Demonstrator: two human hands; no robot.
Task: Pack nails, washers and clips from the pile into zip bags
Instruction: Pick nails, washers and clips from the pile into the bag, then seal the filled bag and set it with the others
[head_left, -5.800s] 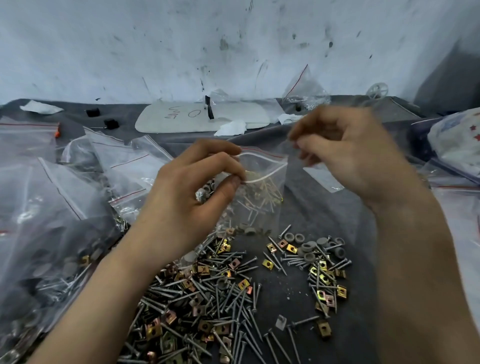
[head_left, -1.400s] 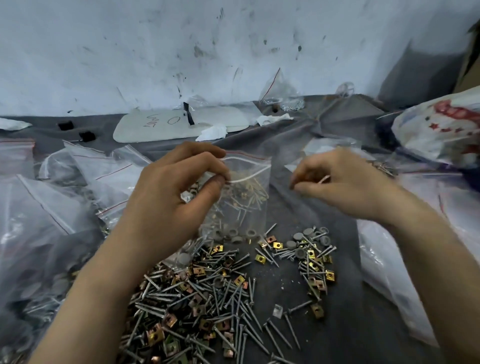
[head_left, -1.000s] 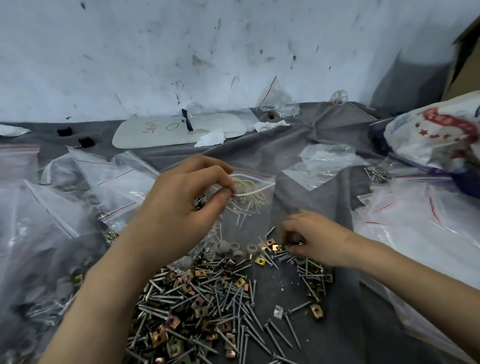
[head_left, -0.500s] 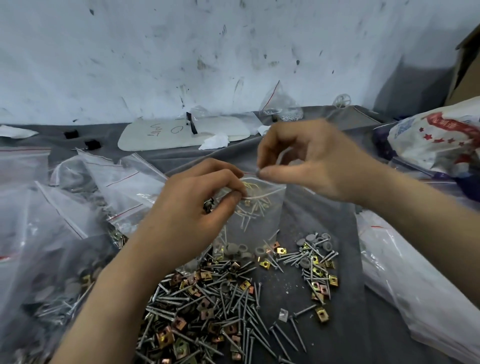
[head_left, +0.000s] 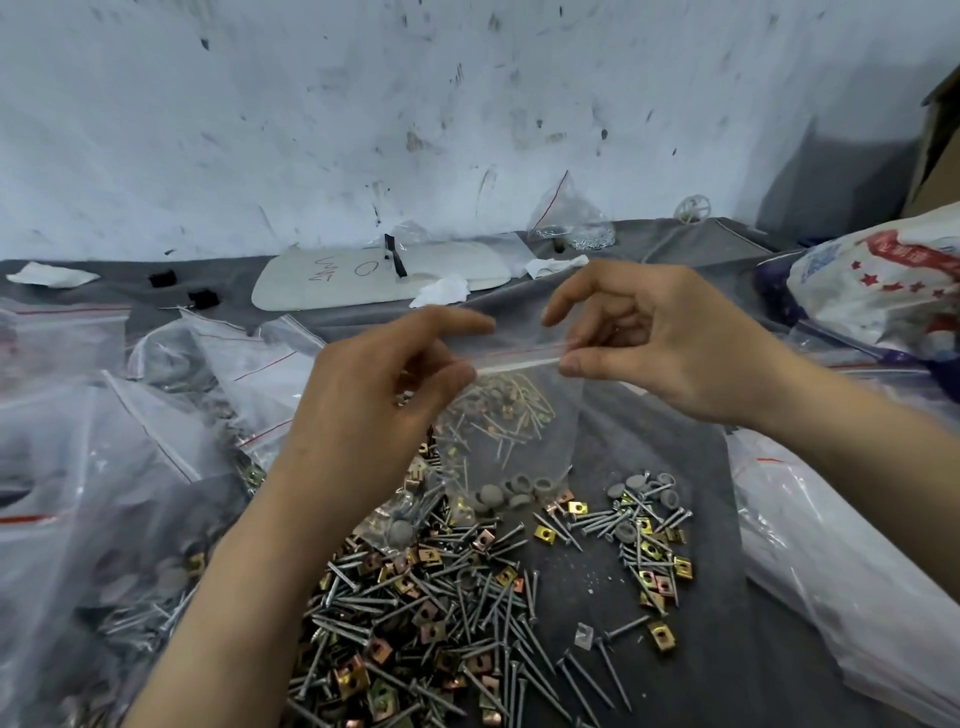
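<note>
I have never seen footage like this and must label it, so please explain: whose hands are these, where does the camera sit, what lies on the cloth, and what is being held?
There is no machine here: a person works with two bare hands. The one picture comes from a wide-angle camera worn on the head, looking forward and down, so both arms reach in from below. The left hand and the right hand each pinch one end of the top strip of a clear zip bag. The bag hangs between them with thin nails and grey washers inside. Whether the strip is sealed cannot be told. Below, on a grey cloth, lies a pile of loose nails and brass-coloured clips, with a smaller heap to its right. At the left lie filled bags.
</note>
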